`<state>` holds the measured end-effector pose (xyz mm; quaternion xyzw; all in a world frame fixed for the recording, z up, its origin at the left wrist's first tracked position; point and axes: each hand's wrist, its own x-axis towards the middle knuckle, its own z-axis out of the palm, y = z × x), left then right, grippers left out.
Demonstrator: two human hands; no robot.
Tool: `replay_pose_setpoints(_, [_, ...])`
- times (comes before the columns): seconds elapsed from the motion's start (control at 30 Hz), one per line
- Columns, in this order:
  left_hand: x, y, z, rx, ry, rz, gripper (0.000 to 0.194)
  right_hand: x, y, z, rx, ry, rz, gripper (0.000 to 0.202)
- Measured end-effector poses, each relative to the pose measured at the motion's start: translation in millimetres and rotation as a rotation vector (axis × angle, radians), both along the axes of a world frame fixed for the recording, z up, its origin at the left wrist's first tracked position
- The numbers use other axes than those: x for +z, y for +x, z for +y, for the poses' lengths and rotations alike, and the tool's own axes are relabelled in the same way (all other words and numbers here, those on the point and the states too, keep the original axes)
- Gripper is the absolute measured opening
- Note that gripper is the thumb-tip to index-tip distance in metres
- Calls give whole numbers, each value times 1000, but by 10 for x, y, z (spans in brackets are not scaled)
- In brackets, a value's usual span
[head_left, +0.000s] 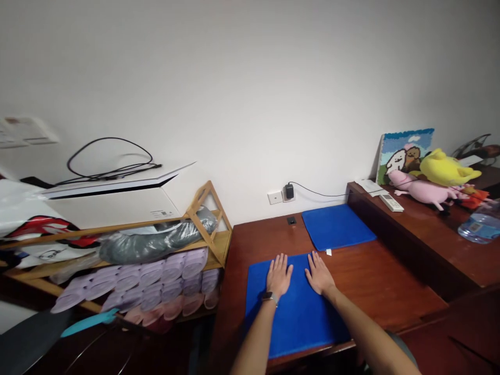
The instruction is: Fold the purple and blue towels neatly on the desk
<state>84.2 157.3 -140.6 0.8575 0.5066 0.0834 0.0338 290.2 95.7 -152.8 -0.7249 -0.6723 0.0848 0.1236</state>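
Note:
A blue cloth lies spread flat on the reddish-brown desk, its near edge at the desk's front. My left hand, with a watch at the wrist, rests palm down on the cloth's upper left part, fingers apart. My right hand lies palm down near the cloth's upper right corner, fingers spread. Neither hand holds anything. Behind them, near the wall, a second blue cloth lies flat, with a small white tag at its near edge.
A raised ledge on the right bears plush toys, a remote, a picture and a water bottle. A black plug sits in the wall. To the left, a wooden rack holds purple slippers and a white box.

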Motion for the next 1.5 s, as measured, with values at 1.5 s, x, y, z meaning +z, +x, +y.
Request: replay_pose_setpoints(1.5, [-1,-981,-1621,-54,56,-20,63,-130,-586,-1494,133,103,17,72])
